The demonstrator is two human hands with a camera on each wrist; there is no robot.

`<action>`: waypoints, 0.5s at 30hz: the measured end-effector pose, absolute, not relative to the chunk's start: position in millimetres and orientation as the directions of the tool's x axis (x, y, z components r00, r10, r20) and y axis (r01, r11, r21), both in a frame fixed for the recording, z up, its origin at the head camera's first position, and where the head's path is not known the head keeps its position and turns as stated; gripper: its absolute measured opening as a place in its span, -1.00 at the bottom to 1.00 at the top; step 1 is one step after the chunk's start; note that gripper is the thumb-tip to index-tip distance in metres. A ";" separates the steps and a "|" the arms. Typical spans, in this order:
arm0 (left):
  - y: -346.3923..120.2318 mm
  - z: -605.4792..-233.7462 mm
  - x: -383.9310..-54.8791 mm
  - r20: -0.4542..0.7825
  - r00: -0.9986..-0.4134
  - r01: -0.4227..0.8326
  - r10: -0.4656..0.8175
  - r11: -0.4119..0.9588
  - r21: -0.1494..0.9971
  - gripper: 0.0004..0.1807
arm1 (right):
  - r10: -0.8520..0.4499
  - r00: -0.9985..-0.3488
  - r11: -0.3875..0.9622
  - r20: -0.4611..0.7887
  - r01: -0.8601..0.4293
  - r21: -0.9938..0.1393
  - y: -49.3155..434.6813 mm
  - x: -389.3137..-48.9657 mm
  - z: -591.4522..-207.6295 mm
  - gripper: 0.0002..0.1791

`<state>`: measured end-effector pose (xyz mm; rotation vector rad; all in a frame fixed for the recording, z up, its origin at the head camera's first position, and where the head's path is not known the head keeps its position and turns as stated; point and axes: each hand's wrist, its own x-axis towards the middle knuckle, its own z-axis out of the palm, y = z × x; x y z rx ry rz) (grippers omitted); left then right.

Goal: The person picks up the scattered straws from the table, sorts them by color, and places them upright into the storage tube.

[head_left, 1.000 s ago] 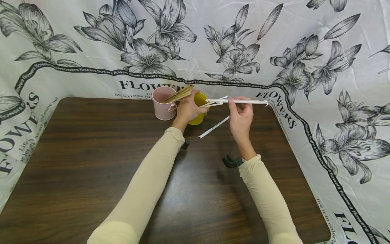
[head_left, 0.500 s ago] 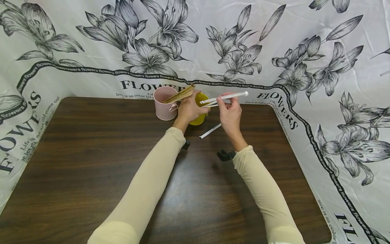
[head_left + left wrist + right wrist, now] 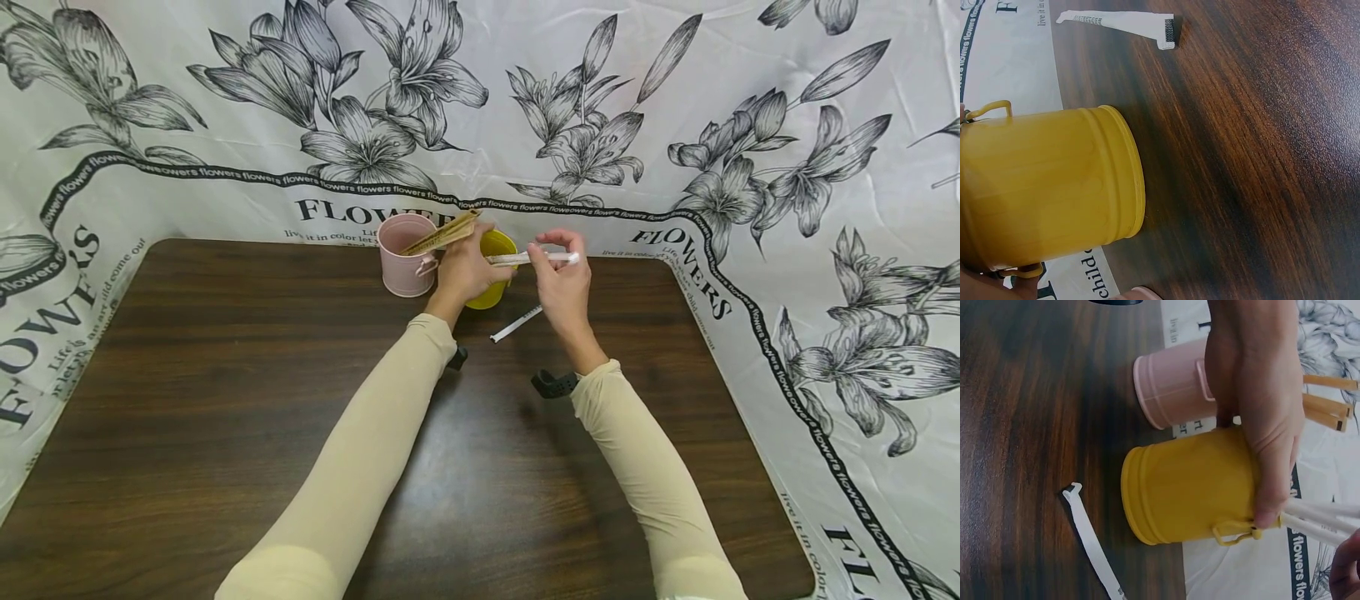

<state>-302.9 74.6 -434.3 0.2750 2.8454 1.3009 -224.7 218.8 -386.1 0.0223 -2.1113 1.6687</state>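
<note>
My left hand point(image 3: 463, 267) grips a small yellow bucket point(image 3: 489, 296) around its rim, with the thumb near a side handle in the right wrist view. The bucket stands upright on the table. White paper-wrapped straws point(image 3: 1319, 522) stick out of its mouth and lean right. At their outer ends, my right hand point(image 3: 564, 279) pinches white straw between thumb and fingers; how many it holds cannot be told. Another white wrapped straw point(image 3: 516, 323) lies on the table in front of the bucket. It also shows in the left wrist view as a printed paper sleeve point(image 3: 1125, 24).
A pink bucket point(image 3: 405, 271) stands just left of the yellow one, with several brown sticks point(image 3: 442, 233) leaning out of it. The dark wooden table point(image 3: 300, 400) meets a flower-printed cloth point(image 3: 525, 142) at its back and sides.
My right hand has moved left and brought its white straws from beside the yellow bucket to its mouth, where they line up with those inside. My left hand has kept its place.
</note>
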 end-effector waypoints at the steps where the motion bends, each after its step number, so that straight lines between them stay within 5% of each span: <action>1: 74.7 -434.0 -302.7 0.069 -0.985 0.156 0.159 0.639 0.753 0.00 | 0.252 -0.899 0.265 0.357 -0.291 -0.919 222.0 -225.4 -388.9 -0.59; 8: 75.3 -433.5 -302.2 0.058 -0.983 0.155 0.172 0.630 0.761 0.01 | 0.263 -0.878 0.307 0.400 -0.317 -0.897 247.5 -219.4 -412.5 -0.45; 15: 73.4 -433.2 -302.1 0.054 -0.985 0.148 0.165 0.636 0.757 0.02 | 0.177 -0.948 0.478 0.266 -0.154 -0.865 273.4 -207.4 -451.6 -0.51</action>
